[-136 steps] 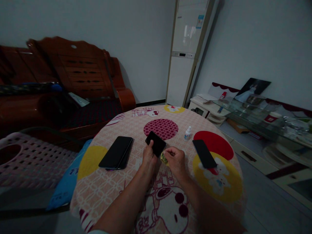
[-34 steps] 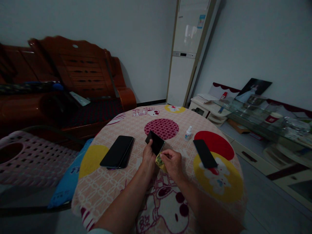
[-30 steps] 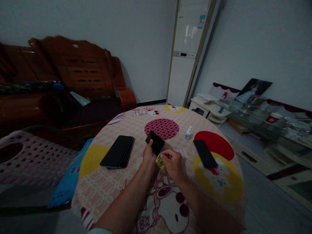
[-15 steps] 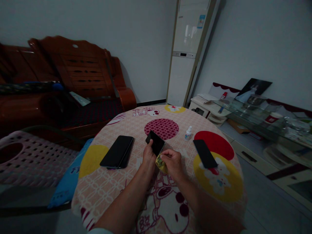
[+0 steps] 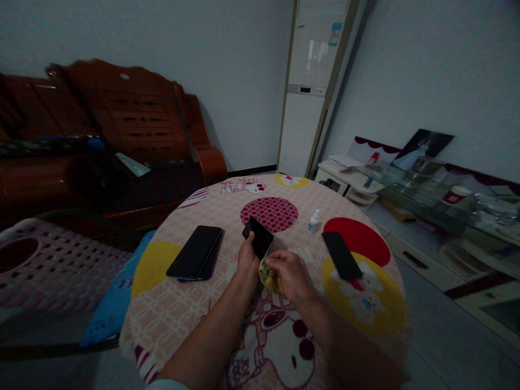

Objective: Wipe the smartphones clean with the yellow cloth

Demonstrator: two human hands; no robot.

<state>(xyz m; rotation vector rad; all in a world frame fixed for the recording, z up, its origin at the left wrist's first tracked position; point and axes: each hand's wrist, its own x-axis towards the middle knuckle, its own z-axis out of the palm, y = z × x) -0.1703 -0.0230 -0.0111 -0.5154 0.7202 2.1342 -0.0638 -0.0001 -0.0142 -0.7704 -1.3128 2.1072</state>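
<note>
Both hands on a small black phone at mid-tabletop, yellow cloth pressed to it.
Right hand (image 5: 289, 274) fingers pinched shut on yellow cloth (image 5: 270, 275), touching phone's near end; left hand (image 5: 247, 259) curled around small black phone (image 5: 259, 237), tilted up. Stacked phones (image 5: 196, 252) toward left edge, another phone (image 5: 342, 254) right, small white bottle (image 5: 313, 221) farther back on round table (image 5: 170, 319).

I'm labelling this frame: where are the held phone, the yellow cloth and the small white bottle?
held phone (image 5: 260, 237), head view, middle of its dark screen.
yellow cloth (image 5: 268, 276), head view, bunched part.
small white bottle (image 5: 313, 222), head view, its body.
</note>
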